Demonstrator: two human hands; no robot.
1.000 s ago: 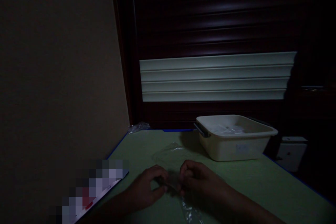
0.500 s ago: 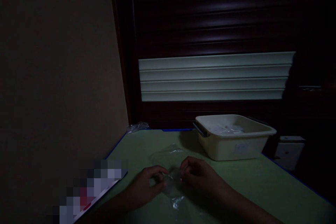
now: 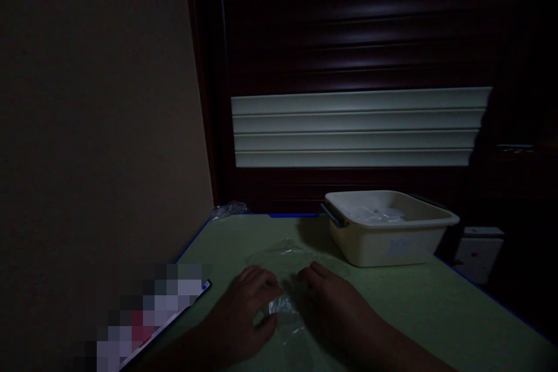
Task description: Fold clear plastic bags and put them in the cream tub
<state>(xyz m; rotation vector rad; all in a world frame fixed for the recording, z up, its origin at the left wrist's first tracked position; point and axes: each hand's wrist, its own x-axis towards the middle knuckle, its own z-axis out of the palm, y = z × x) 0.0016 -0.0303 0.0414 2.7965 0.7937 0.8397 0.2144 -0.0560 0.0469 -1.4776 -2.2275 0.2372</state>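
A clear plastic bag (image 3: 282, 306), thin and shiny, lies on the pale green table top (image 3: 436, 314) between my hands. My left hand (image 3: 246, 314) rests at its left side, with a gap between thumb and bent fingers where the film shows. On the right side of the bag is my right hand (image 3: 337, 302), palm down, its fingers reaching forward and bent at the tips. Its thumb is hidden below. Dim light makes it hard to see where the fingertips touch the film.
A cream plastic tub (image 3: 392, 244) with dark handles and clear plastic inside stands at the back right. Crumpled clear film (image 3: 229, 209) lies at the far left corner. A flat device with a blurred screen (image 3: 174, 302) leans at the left. Beyond the table is a white box (image 3: 479, 256).
My hands have turned more palm down over the bag. The fingers, pinched close to the film before, have loosened, and the film between them has shifted shape.
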